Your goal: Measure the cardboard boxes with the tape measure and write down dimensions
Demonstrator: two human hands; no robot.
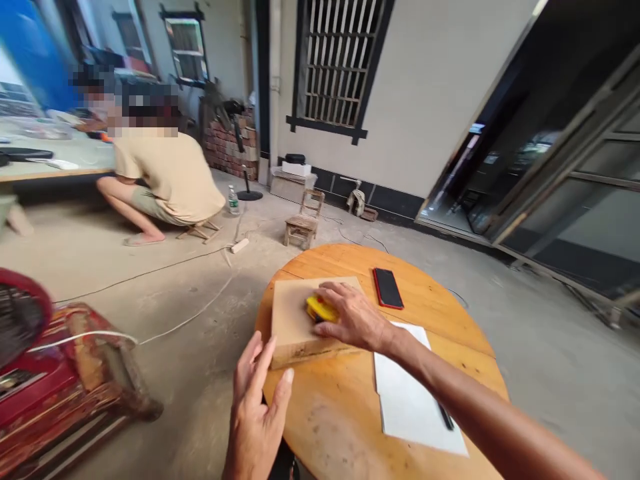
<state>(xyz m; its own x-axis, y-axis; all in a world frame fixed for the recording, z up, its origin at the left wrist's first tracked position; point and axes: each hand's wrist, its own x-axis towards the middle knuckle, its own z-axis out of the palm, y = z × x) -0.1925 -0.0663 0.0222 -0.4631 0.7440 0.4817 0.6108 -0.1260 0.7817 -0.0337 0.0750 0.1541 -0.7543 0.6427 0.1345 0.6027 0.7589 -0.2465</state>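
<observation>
A flat wooden block (293, 320) lies on a round wooden table (340, 413). My right hand (350, 317) rests on top of the block, its fingers closed around a small yellow object (320, 309), perhaps a tape measure. My left hand (257, 407) hovers open near the block's front corner, fingers stretched out, touching nothing that I can see. A white sheet of paper (410, 400) lies under my right forearm, with a dark pen (445, 417) on it.
A red-cased phone (388, 288) lies on the table's far side. A red fan and worn red bench (60, 373) stand at left. A person in a beige shirt (167, 177) squats on the concrete floor by a workbench. A small wooden stool (304, 223) and cables lie beyond.
</observation>
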